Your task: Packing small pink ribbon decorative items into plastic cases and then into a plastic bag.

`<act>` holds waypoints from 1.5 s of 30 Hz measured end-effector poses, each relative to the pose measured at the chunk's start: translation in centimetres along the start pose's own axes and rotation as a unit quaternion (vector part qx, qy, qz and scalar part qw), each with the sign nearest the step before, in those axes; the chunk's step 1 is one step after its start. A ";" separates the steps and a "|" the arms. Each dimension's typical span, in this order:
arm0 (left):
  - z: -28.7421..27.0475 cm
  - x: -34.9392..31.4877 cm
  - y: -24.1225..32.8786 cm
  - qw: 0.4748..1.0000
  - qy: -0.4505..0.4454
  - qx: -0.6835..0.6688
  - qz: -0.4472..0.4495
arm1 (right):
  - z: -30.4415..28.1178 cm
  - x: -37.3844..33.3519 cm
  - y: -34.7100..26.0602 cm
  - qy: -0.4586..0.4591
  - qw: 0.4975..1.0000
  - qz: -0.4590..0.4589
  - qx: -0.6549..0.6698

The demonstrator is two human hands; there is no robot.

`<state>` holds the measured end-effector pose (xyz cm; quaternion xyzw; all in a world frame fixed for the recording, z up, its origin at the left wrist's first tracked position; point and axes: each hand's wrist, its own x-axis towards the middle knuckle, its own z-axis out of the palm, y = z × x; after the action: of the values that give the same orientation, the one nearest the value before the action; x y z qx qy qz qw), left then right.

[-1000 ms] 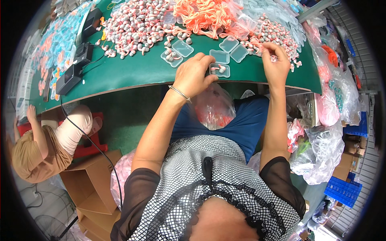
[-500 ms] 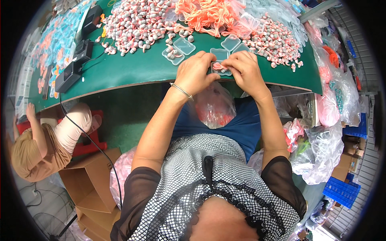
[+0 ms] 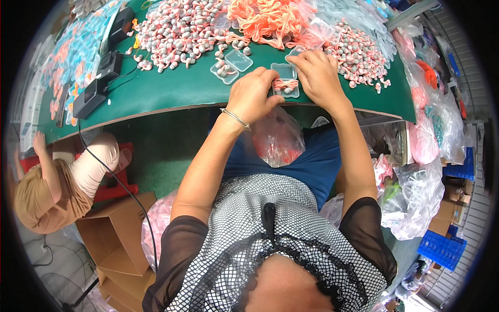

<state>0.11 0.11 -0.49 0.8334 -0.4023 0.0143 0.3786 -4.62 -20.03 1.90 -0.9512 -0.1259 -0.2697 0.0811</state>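
Observation:
My left hand [image 3: 253,92] is closed on the left side of a small open clear plastic case [image 3: 292,94] at the table's front edge. In that case lie a bundled orange cord [image 3: 285,83] and small grey-and-pink rounded pieces. My right hand [image 3: 320,77] has come away from it and lies over a second clear case [image 3: 297,50], fingers bent at its edge; most of that case is hidden under the hand. To the left, another open case [image 3: 240,60] holds a few striped grey-and-pink pieces [image 3: 222,69].
Heaps of striped pieces [image 3: 179,31] and orange cords [image 3: 270,21] cover the back of the green table [image 3: 166,88]. Black boxes [image 3: 89,99] with a cable stand left. A plastic bag [image 3: 278,138] lies in my lap. Another person [image 3: 54,192] sits at far left.
My right hand has let go of the cord in the case and moved up and right onto the second case. My left hand stays at the first case.

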 end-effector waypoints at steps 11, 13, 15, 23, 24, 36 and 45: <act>-0.2 -0.3 0.4 0.999 0.031 -0.042 0.010 | -0.6 -1.7 0.5 -0.038 0.975 0.024 0.219; -0.1 -0.5 0.0 0.999 0.031 -0.012 0.037 | -1.1 -2.4 -0.9 -0.040 0.976 -0.004 0.214; 0.1 -0.4 0.0 0.997 0.029 0.016 0.068 | -0.9 -3.0 -1.8 -0.015 0.982 -0.026 0.187; 1.0 -0.6 -0.6 0.991 0.060 -0.003 0.119 | 0.7 -4.1 -2.1 0.015 0.971 0.025 0.236; 0.9 -0.6 -0.6 0.991 0.060 -0.003 0.120 | 0.8 -4.1 -2.2 0.018 0.967 0.035 0.250; 1.2 -0.6 -0.4 0.987 0.086 -0.001 0.138 | -0.3 -3.9 -1.1 -0.025 0.960 0.020 0.279; 1.2 -1.0 -1.3 0.987 0.068 -0.046 0.141 | 0.2 -4.2 -2.2 -0.006 0.964 0.016 0.266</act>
<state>-0.02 0.44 -2.46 0.7475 -0.4893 0.1054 0.4367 -8.62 -18.75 -0.36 -0.8987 -0.1785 -0.2195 0.3352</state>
